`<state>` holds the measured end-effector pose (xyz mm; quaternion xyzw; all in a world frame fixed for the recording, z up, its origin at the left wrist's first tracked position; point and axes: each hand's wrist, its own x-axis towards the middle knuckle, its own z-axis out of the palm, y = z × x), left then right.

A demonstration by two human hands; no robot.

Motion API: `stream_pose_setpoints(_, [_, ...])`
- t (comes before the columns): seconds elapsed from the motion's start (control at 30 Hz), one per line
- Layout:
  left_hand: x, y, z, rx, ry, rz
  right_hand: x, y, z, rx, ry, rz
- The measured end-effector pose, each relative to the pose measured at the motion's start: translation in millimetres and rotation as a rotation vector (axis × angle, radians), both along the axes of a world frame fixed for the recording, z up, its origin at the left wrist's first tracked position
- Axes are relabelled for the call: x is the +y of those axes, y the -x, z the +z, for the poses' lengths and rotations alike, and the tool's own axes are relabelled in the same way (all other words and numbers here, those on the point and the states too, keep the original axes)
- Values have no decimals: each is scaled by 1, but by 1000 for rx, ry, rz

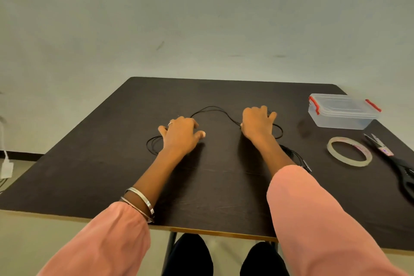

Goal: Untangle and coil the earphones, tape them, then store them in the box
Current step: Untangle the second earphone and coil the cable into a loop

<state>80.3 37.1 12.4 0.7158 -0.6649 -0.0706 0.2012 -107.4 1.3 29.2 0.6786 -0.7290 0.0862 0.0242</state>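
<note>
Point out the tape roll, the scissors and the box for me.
tape roll [333, 142]: head view, far left of the ring.
scissors [391, 158]: head view, near the pivot.
box [342, 119]: head view, clear front wall.

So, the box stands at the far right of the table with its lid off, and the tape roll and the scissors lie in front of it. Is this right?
Not quite: the head view shows the box with its lid on, red clips at both ends. The rest holds: it stands at the far right of the table, with the tape roll and scissors in front of it.
</note>
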Motion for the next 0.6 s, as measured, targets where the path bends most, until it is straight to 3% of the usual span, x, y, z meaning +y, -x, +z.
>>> stream_pose_setpoints(0.07, [-1, 7, 4, -42, 60, -14, -5, -2, 3, -80, -19, -1])
stream_pose_setpoints(0.2, [-5, 22, 20, 26, 175, -84, -13, -3, 24, -655, -80, 59])
stream_pose_setpoints(0.23, [-7, 25, 26, 37, 203, -112, -12, -1, 32, -724, -95, 121])
stream_pose_setpoints(0.33, [-15, 27, 42, 70, 232, -202, 4, 0, 66, -749, -154, 308])
stream_pose_setpoints(0.5, [-14, 18, 70, 508, 181, -317, 23, 3, 104, -842, -99, 475])
stream_pose_setpoints(0.6, [-3, 10, 88, 749, 331, -231, 29, 10, 112, -860, -100, 514])
